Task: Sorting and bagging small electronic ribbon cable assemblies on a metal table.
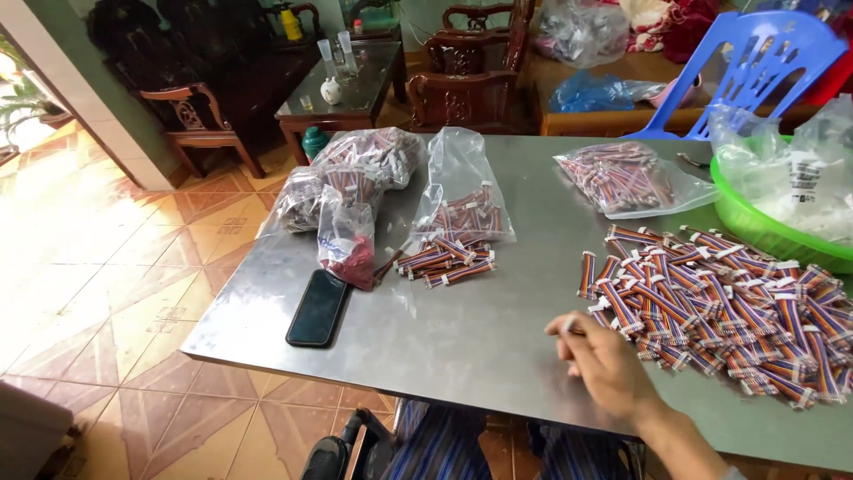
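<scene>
Packages and one dark screen on the steel table

I see a black phone [317,308] lying flat near the left edge, its screen dark. Just behind it stands a small clear bag [346,245] with a blue-and-white label and red content. Further back lie several clear bags of striped cable pieces [360,169] — heaped together. In the middle one open clear bag [462,197] spills such pieces. At the back right lies a flat clear bag [626,178], also full. In the green basket [751,227] — clear bags with a white label [805,178].
</scene>
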